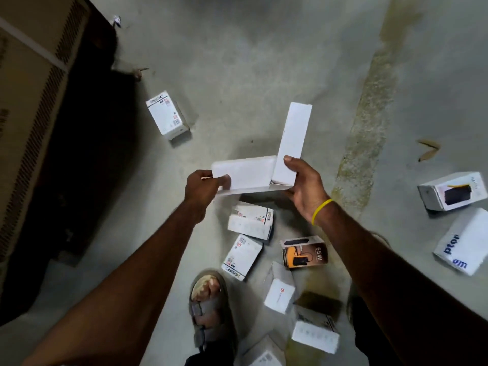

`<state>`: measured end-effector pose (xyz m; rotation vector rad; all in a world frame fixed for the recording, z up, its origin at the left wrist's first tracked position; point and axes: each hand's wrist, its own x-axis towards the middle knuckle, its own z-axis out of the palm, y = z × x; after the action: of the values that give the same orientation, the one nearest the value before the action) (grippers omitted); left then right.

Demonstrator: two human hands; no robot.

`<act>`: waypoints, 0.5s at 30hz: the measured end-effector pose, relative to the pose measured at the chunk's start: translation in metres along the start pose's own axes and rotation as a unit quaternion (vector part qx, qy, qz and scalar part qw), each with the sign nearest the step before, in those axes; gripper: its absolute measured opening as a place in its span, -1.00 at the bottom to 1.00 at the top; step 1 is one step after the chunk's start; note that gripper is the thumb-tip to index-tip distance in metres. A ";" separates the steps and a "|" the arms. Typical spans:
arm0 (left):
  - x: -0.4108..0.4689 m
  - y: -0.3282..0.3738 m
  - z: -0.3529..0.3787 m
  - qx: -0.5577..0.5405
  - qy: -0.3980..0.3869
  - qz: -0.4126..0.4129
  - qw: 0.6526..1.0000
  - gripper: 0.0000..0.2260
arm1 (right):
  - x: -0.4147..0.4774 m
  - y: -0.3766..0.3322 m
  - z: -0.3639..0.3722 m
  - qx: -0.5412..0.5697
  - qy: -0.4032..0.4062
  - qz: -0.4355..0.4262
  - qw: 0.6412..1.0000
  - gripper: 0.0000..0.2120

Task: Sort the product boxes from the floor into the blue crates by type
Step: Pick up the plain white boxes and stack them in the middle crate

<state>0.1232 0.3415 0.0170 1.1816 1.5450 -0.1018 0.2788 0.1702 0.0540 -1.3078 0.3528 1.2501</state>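
I hold two plain white boxes above the floor. My left hand [202, 187] grips the left end of a flat white box [248, 175] lying sideways. My right hand [303, 186] grips the lower end of a long white box [291, 138] that points away from me, its end against the flat box. Several product boxes lie on the concrete floor below: white labelled boxes [250, 220] [241, 256], a brown 65W box [303, 252], a small white box [279, 295] and another white box [314, 334]. No blue crate is in view.
A lone white labelled box [167, 114] lies further out on the left. At the right edge lie a box with a dark product picture [451, 191] and a white box with blue letters [464, 241]. A large beige vented unit [34, 114] stands left. My sandalled foot [210, 307] is below.
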 end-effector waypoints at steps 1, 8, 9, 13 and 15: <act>-0.008 0.009 0.000 -0.004 -0.011 0.020 1.000 -0.48 | -0.012 -0.008 0.001 0.012 0.009 -0.020 1.000 -0.79; -0.088 0.060 -0.018 0.001 -0.149 0.074 0.986 -0.49 | -0.114 -0.038 0.004 0.100 0.107 -0.063 0.987 -0.85; -0.107 0.065 -0.022 0.004 -0.188 0.072 0.979 -0.52 | -0.132 -0.034 0.001 0.109 0.119 -0.062 0.985 -0.83; -0.185 0.070 -0.034 0.073 -0.278 0.073 0.955 -0.68 | -0.213 -0.011 -0.012 0.154 0.149 -0.086 0.973 -0.75; -0.210 0.057 -0.044 0.109 -0.297 0.070 0.946 -0.71 | -0.242 0.011 -0.023 0.142 0.175 -0.082 0.971 -0.64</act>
<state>0.1050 0.2691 0.2257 1.2807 0.9307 -0.4995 0.1900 0.0321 0.2336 -1.2763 0.6369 0.7932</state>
